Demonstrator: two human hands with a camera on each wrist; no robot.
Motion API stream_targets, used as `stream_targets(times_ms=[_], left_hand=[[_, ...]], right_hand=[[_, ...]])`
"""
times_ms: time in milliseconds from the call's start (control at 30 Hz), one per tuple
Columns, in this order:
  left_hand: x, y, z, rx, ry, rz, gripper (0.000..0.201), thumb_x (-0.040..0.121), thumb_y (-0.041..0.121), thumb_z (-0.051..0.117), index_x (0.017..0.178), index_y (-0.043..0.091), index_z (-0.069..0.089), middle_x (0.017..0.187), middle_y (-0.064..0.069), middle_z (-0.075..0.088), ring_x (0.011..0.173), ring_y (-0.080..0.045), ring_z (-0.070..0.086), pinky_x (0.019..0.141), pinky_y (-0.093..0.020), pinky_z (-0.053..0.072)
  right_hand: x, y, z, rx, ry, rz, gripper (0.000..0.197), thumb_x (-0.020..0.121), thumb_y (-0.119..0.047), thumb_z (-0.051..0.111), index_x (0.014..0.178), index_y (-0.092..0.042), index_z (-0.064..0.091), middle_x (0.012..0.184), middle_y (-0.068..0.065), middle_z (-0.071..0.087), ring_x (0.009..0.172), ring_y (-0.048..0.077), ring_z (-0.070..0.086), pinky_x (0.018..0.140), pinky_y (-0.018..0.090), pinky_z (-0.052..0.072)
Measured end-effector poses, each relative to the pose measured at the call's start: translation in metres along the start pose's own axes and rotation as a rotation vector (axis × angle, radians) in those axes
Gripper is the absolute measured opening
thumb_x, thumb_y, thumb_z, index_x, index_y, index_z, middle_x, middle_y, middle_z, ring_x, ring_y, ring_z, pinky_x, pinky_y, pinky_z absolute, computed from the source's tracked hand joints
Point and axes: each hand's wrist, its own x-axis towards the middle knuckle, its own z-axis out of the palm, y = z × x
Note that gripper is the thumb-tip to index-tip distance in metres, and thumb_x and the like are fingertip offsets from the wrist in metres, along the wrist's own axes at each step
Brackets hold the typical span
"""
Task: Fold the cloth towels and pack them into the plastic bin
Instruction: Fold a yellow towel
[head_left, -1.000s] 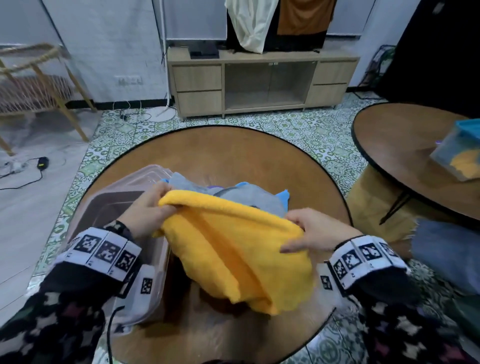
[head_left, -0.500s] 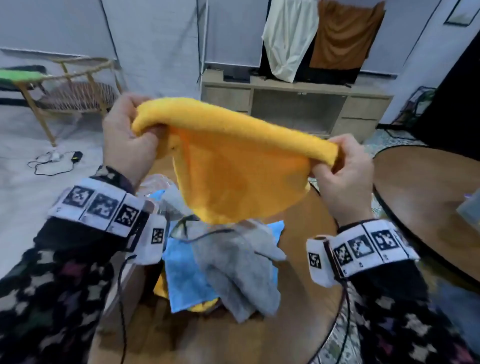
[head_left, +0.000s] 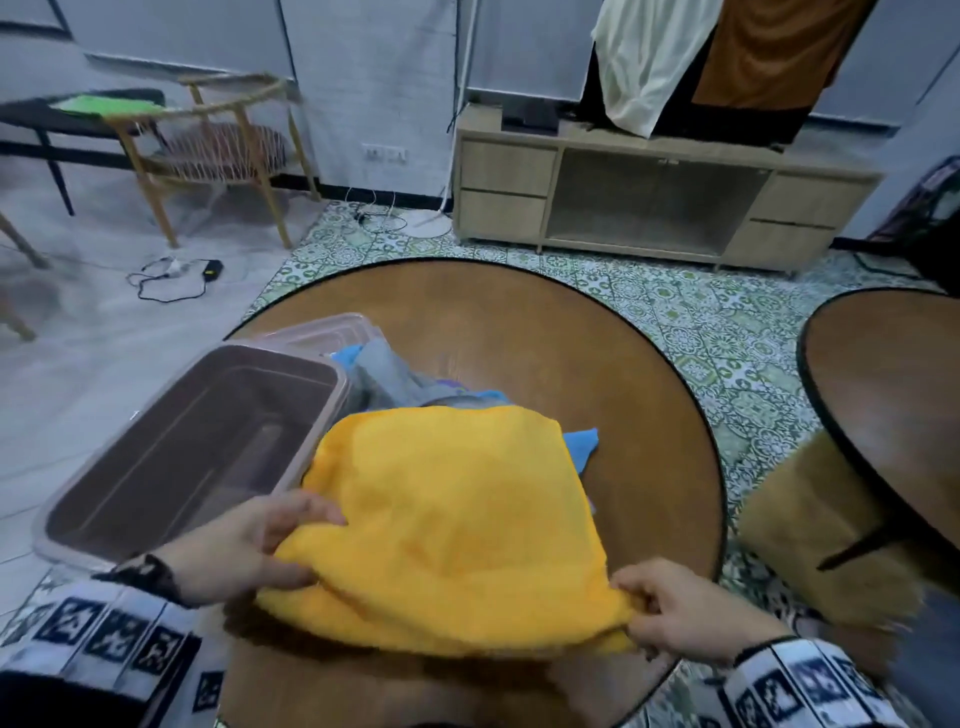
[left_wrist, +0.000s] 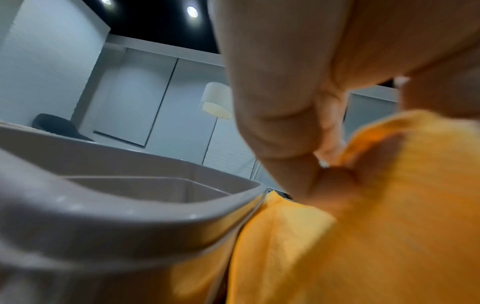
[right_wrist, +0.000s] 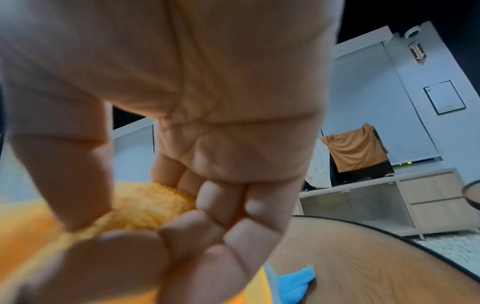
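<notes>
The right hand (head_left: 680, 610) has its grip clenched on the near right corner of the yellow towel (head_left: 457, 525); the right wrist view shows the thumb (right_wrist: 85, 185) on top and the curled fingers (right_wrist: 221, 216) below, with the plush edge bunched between them. The left hand (head_left: 244, 551) grasps the towel's near left edge, thumb over the cloth and the other fingers under it. In the left wrist view this hand (left_wrist: 285, 102) pinches a fold of the yellow towel (left_wrist: 363, 226) right beside the bin's rim. The towel lies spread over the near half of the round wooden desk (head_left: 545, 338), its far edge covering part of a heap of grey and blue towels (head_left: 395, 379). A blue corner (head_left: 582, 441) pokes out on the right. The plastic bin (head_left: 171, 447) stands open on the desk's left side, its long wall touching the towel's left edge. Behind the bin lies its lid (head_left: 332, 332).
</notes>
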Motion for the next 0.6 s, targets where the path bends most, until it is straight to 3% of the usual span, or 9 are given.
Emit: stream_targets(times_ms=[67,167,200,267,333,400,467,600], left_hand=[[0.012,0.015,0.002,-0.03,0.261,0.15,0.047,0.06,-0.007,0.066,0.102,0.011,0.057,0.101,-0.01,0.062,0.094,-0.019,0.06,0.073,-0.019,0.05],[0.03,0.02,0.001,0.019,0.516,0.271,0.049,0.057,-0.004,0.055,0.099,0.022,0.055,0.106,-0.005,0.061,0.099,-0.024,0.058,0.082,-0.035,0.05],[0.037,0.019,0.001,0.041,0.603,0.298,0.048,0.062,-0.006,0.057,0.098,0.026,0.054,0.107,-0.003,0.061,0.1,-0.023,0.058,0.085,-0.04,0.049],[0.05,0.018,0.001,0.152,0.726,0.287,0.055,0.071,-0.011,0.06,0.099,0.035,0.051,0.112,0.003,0.058,0.107,-0.02,0.055,0.092,-0.041,0.047],[0.061,0.017,0.007,0.358,0.718,0.217,0.06,0.072,-0.003,0.068,0.113,0.035,0.046,0.126,0.003,0.048,0.123,-0.02,0.045,0.1,-0.037,0.04],[0.066,0.012,0.018,0.472,0.672,0.148,0.067,0.075,0.008,0.072,0.129,0.029,0.038,0.147,-0.001,0.029,0.14,-0.017,0.023,0.106,-0.033,0.03],[0.063,0.005,0.032,0.502,0.703,0.156,0.068,0.078,0.013,0.071,0.134,0.027,0.035,0.154,-0.001,0.012,0.143,-0.014,0.015,0.108,-0.034,0.03],[0.052,-0.029,0.05,0.416,0.76,0.267,0.064,0.08,0.008,0.067,0.125,0.039,0.034,0.149,0.004,0.018,0.14,-0.02,0.025,0.107,-0.045,0.037]], right_hand=[[0.01,-0.009,-0.011,-0.015,0.133,-0.031,0.031,0.052,-0.041,0.044,0.068,-0.018,0.056,0.066,-0.003,0.054,0.064,0.01,0.054,0.064,0.034,0.048],[0.027,-0.032,-0.033,-0.019,0.372,-0.085,0.007,0.068,-0.024,0.054,0.064,-0.029,0.056,0.059,-0.008,0.055,0.056,0.005,0.048,0.058,0.023,0.04],[0.035,-0.038,-0.04,-0.014,0.486,-0.091,0.02,0.074,-0.014,0.057,0.066,-0.032,0.055,0.062,-0.008,0.056,0.058,0.007,0.048,0.057,0.018,0.037],[0.053,-0.048,-0.05,0.029,0.701,-0.091,0.023,0.08,-0.004,0.057,0.086,-0.025,0.06,0.085,-0.001,0.06,0.072,0.013,0.053,0.067,0.017,0.042],[0.071,-0.056,-0.051,0.09,0.77,-0.049,0.044,0.082,-0.004,0.058,0.121,-0.022,0.053,0.115,-0.001,0.048,0.091,0.017,0.054,0.086,0.027,0.046],[0.087,-0.057,-0.043,0.131,0.727,-0.015,0.064,0.084,-0.007,0.06,0.141,-0.022,0.034,0.134,0.003,0.033,0.115,0.02,0.047,0.101,0.034,0.041],[0.099,-0.053,-0.032,0.162,0.729,0.018,0.066,0.087,-0.012,0.059,0.144,-0.019,0.028,0.144,0.007,0.026,0.132,0.02,0.032,0.109,0.035,0.032],[0.112,-0.03,-0.011,0.414,0.698,0.275,0.059,0.093,-0.026,0.055,0.144,-0.013,0.028,0.146,0.014,0.03,0.133,0.027,0.032,0.104,0.036,0.031]])
